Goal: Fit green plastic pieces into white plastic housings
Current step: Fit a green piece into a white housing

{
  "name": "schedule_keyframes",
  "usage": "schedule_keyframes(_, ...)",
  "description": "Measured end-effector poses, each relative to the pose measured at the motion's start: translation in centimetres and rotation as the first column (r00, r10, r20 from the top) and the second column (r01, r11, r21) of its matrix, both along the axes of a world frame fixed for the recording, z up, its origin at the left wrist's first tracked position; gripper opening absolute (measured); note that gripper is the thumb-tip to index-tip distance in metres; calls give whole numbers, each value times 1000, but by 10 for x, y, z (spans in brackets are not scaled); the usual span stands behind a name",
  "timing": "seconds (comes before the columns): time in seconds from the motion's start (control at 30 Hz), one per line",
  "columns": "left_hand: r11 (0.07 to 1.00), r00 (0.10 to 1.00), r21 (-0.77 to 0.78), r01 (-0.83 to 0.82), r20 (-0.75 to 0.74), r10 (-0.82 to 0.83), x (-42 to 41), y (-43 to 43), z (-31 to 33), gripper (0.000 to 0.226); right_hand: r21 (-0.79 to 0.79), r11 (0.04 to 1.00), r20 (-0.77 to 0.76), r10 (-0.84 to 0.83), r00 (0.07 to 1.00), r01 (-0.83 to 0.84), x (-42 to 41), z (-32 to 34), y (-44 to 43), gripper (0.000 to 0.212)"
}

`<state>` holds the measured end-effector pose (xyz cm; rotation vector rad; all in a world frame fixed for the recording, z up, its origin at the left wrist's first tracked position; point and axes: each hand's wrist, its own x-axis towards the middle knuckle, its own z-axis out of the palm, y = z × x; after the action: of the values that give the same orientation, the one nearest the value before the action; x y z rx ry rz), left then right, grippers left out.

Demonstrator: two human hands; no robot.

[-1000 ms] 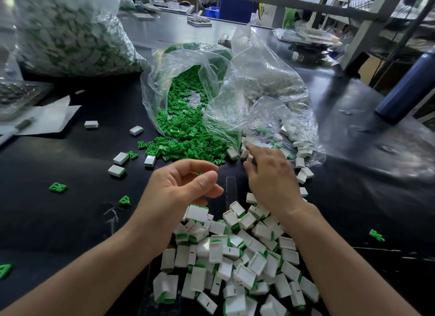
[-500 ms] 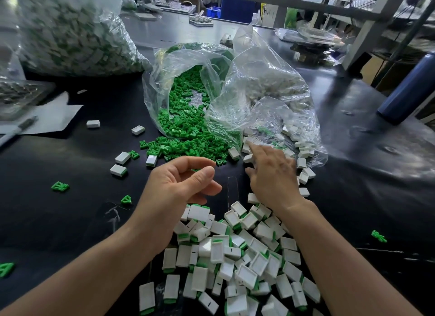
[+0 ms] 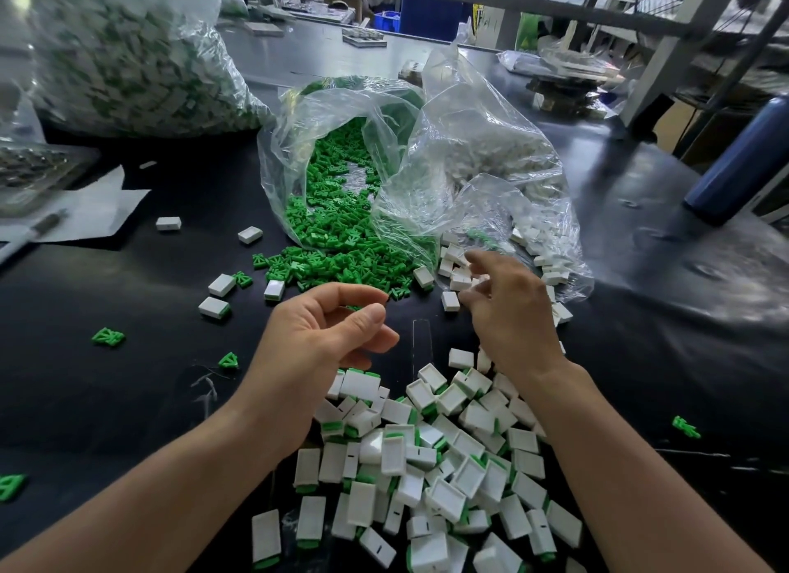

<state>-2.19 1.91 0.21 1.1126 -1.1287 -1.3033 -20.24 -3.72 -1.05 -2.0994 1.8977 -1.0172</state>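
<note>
My left hand (image 3: 324, 337) hovers above the black table with its fingers curled; a sliver of a green piece (image 3: 352, 307) shows between forefinger and thumb. My right hand (image 3: 508, 316) is blurred. It reaches over loose white housings (image 3: 454, 273) at the mouth of a clear bag (image 3: 491, 166), fingers spread and loosely bent, gripping nothing that I can see. Green pieces (image 3: 341, 248) spill from a second clear bag (image 3: 290, 154) just beyond my left hand. A heap of white housings with green inserts (image 3: 431, 457) lies between my forearms.
Single white housings (image 3: 222, 284) and stray green pieces (image 3: 109, 336) dot the table at left. A big bag of fitted parts (image 3: 128, 60) stands at the back left, white paper (image 3: 94, 205) before it. A blue bottle (image 3: 743, 158) stands at right.
My right hand has moved a little forward and spread its fingers over the white housings. My left hand has barely shifted. The view has moved slightly.
</note>
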Motion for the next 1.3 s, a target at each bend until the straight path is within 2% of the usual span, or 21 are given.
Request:
schedule_keyframes(0.1, 999, 999, 19, -43, 16, 42, 1, -2, -2, 21, 2, 995, 219, 93, 971, -95, 10, 6, 9, 40)
schedule_keyframes(0.17, 998, 997, 31, -62, 36, 61, 1, -3, -3, 28, 11, 981, 335, 180, 925, -194, 21, 10, 16, 35)
schedule_keyframes(0.3, 999, 992, 37, 3, 127, -8, 1, -3, -3, 30, 18, 930, 403, 329, 854, -367, 39, 11, 29, 25)
schedule_keyframes(0.43, 999, 989, 44, -8, 150, 1, 0, -3, -3, 20, 17, 925, 359, 350, 865, -380, 41, 10, 31, 17)
schedule_keyframes(0.5, 998, 988, 33, -53, 149, 47, 1, -3, -2, 26, 35, 935, 348, 320, 881, -354, 40, 11, 29, 4)
schedule_keyframes(0.53, 995, 987, 22, -93, 133, 89, 2, -5, -2, 30, 49, 942, 312, 302, 901, -332, 39, 10, 28, 4)
schedule_keyframes(0.67, 970, 970, 17, -242, -10, 242, 12, -15, 2, 33, 139, 943, -26, 310, 950, -304, 40, 4, 24, 25)
schedule_keyframes(0.73, 968, 967, 39, -249, -48, 251, 13, -16, 3, 30, 196, 916, -163, 382, 910, -350, 43, 0, 22, 39)
schedule_keyframes(0.8, 973, 972, 60, -222, -66, 226, 11, -16, 1, 28, 256, 864, -222, 488, 844, -433, 47, -2, 21, 47)
schedule_keyframes(0.9, 979, 978, 75, -191, -72, 196, 9, -15, -2, 27, 356, 806, -244, 569, 786, -473, 49, -6, 21, 49)
schedule_keyframes(0.97, 980, 980, 83, -179, -69, 185, 8, -14, -3, 25, 340, 826, -253, 541, 802, -449, 47, -5, 19, 44)
schedule_keyframes(1.07, 983, 984, 84, -164, -62, 170, 7, -13, -4, 24, 184, 885, -280, 464, 840, -428, 44, 0, 21, 31)
schedule_keyframes(1.13, 984, 985, 77, -162, -53, 166, 7, -13, -5, 23, 135, 908, -234, 419, 878, -397, 43, 2, 22, 27)
schedule_keyframes(1.2, 985, 986, 72, -158, -46, 161, 7, -13, -5, 21, 157, 922, -206, 380, 902, -353, 43, 2, 23, 30)
schedule_keyframes(1.3, 986, 988, 74, -149, -40, 152, 7, -13, -5, 19, 246, 925, -254, 351, 901, -291, 41, -1, 21, 35)
